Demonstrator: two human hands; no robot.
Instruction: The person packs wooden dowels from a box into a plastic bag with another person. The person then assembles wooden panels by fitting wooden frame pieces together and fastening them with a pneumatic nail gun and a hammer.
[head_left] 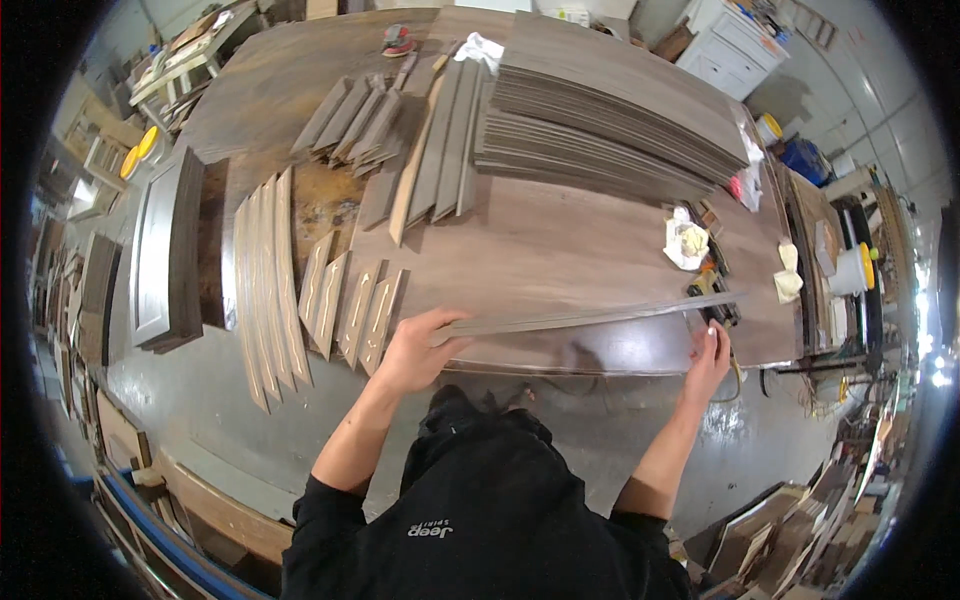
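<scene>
My left hand (412, 352) grips one end of a long thin grey wood strip (590, 318), thumb and fingers on either side of it. The strip spans above the near edge of the table, its far end reaching right. My right hand (707, 358) is just below that right end, fingers bent and parted, seemingly not on the strip. Beyond it lies a yellow and black nail gun (708, 284), partly hidden by the strip. Under the strip is a dark glossy panel (590, 343) at the table's edge.
Left of me, mitred strips (268, 280) bear wavy glue lines, with shorter glued pieces (368, 315) nearby. A large stack of grey strips (610, 130) occupies the table's far side. Framed panels (168, 250) stand at left; a red sander (397, 41) sits at the back. Crumpled paper (686, 243) lies right.
</scene>
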